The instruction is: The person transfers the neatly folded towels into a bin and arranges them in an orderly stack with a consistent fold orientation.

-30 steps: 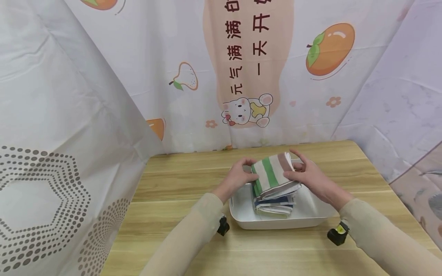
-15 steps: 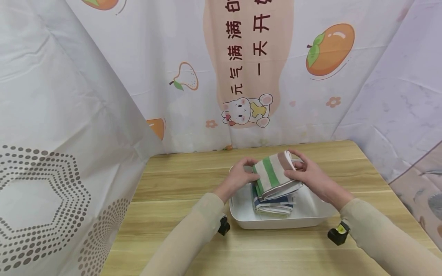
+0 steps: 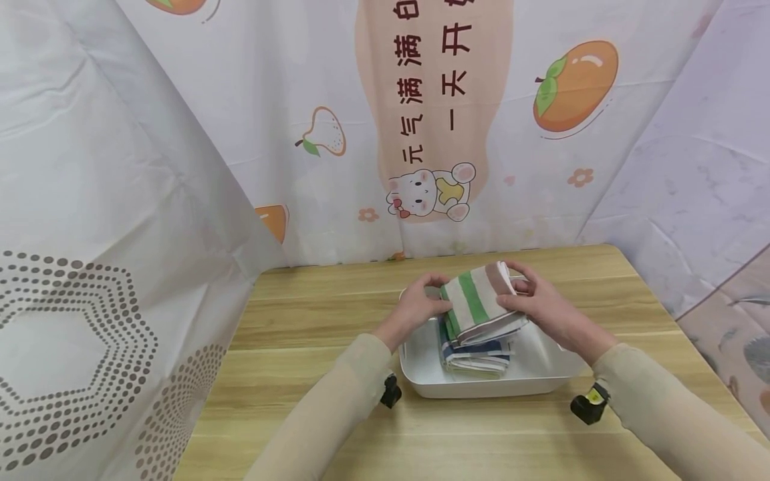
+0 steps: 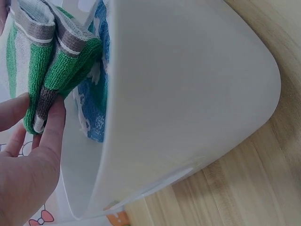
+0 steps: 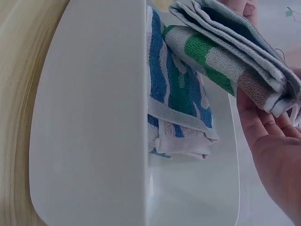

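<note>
Both hands hold a folded towel with green, white and brown stripes, tilted above the white bin. My left hand pinches its left edge between thumb and fingers, as the left wrist view shows on the green and grey folded end. On the opposite edge, my right hand grips with the thumb on top and fingers beneath. Inside the bin, under the striped towel, lies a folded blue and white towel. The left wrist view shows only a blue strip of it.
The bin stands on a wood-grain table. A printed curtain hangs behind the table, and a pale sheet drapes on the left. Small black wrist cameras sit under both sleeves, close to the bin's front.
The striped towel has shifted very slightly up and to the right with both hands holding it. The bin and the towel inside it look the same.
</note>
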`<state>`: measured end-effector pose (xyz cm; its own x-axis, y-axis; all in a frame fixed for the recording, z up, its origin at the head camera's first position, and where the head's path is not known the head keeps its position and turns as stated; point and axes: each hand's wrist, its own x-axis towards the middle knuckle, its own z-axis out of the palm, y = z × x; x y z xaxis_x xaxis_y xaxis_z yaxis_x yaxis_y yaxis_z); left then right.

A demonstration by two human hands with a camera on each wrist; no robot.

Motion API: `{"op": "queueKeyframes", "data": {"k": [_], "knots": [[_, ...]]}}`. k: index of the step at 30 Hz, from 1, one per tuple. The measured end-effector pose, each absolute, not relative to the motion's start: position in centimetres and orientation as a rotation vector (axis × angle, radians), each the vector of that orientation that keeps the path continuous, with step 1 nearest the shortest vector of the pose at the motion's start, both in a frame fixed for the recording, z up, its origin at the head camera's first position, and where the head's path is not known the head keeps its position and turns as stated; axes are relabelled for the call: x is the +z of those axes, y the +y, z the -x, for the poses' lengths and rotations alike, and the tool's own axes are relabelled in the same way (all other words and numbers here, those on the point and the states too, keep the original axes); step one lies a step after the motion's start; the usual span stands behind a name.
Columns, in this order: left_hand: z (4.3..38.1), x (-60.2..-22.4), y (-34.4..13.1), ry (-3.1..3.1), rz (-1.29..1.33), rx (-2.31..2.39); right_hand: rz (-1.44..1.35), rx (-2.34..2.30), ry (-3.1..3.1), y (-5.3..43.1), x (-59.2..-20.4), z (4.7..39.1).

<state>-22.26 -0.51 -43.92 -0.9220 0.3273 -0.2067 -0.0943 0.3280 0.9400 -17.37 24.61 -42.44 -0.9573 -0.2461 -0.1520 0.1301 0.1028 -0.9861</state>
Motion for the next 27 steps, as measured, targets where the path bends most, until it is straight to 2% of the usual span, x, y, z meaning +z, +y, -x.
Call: {"op": "queueKeyframes", "data": {"k": [14, 27], "knots": [[22.4, -44.0, -0.6, 2.266, -0.183, 1.607, 0.011, -1.885, 2.087, 24.7, -43.2, 17.2], [22.4, -44.0, -0.9, 2.11, -0.152, 1.778, 0.004, -1.849, 2.027, 24.4, -44.3, 17.3]]}}
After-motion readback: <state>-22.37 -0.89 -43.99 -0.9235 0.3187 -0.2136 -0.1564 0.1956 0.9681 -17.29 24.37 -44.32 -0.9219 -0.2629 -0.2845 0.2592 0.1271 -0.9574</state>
